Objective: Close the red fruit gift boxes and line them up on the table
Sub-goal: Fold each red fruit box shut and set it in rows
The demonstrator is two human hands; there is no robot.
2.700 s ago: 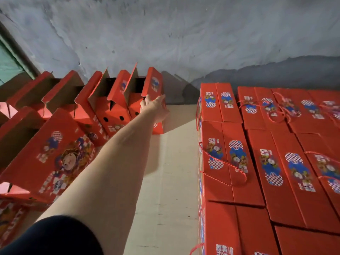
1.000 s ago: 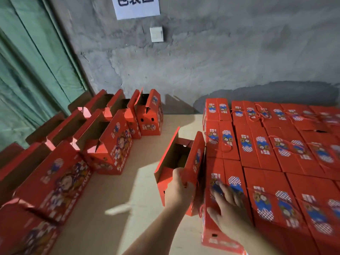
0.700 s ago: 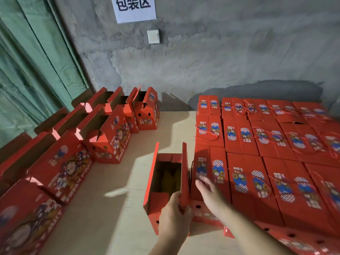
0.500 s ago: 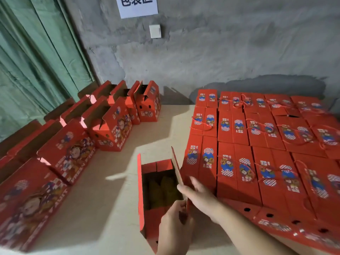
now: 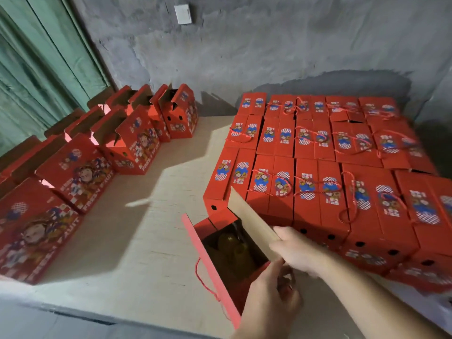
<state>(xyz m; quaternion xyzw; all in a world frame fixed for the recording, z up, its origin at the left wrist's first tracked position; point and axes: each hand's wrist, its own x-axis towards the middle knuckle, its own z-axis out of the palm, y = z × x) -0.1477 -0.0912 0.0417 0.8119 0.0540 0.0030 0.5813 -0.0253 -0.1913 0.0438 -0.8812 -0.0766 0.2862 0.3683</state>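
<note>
The open red cardboard fruit box (image 5: 227, 263) sits at 6 o'clock; right hand (image 5: 297, 250) grips its brown flap (image 5: 252, 221), left hand (image 5: 269, 304) holds the near end. Fold flaps down flat, slowly.

Red gift box (image 5: 220, 272) (flaps open)

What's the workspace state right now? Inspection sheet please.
Surface: pale table, partly sunlit.
Job's things: open box at near edge, both flaps up, yellowish contents inside; closed boxes packed in rows on right; open-top boxes lined along left.
Clutter: nothing seen.
Grippers: right hand grips the right flap; left hand holds the box's near end.
Cables: red cord handle hangs off left flap.
Surroundings: grey wall, green curtain.
</note>
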